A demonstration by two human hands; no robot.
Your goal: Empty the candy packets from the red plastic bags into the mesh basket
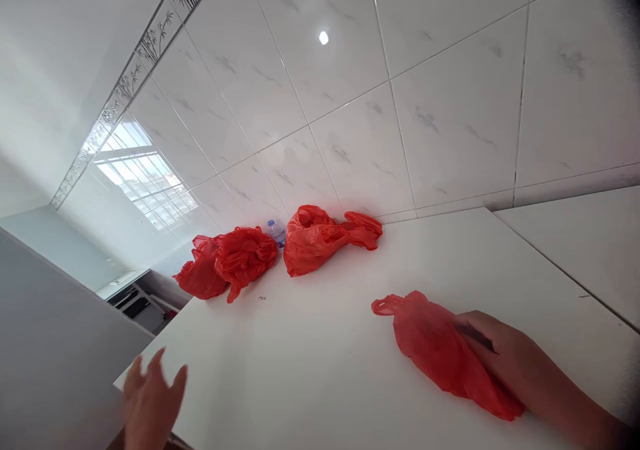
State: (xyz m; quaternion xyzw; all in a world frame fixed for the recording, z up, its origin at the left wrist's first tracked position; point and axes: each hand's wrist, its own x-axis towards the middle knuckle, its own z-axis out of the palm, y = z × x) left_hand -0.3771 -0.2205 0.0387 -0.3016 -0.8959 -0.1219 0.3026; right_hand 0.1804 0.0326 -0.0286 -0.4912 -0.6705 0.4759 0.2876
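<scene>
Red plastic carrier bag (445,353) lies flattened on the near right of the white table (310,377), its gathered neck (387,305) pointing left. Thin film, so likely very light, soft and slippery, apt to slide or crumple under pressure; the gathered neck looks the surest place to take hold. Right grip (505,360) lies across the bag's right end, fingers together; whether it is clamped on the film, cannot tell. Left grip (150,403) is at the table's near left edge, fingers spread wide apart, holding nothing. Far along the wall tiles (350,103), two bunched red bags (235,263) (320,240) sit on the table, a small water bottle (275,232) between and behind them.
</scene>
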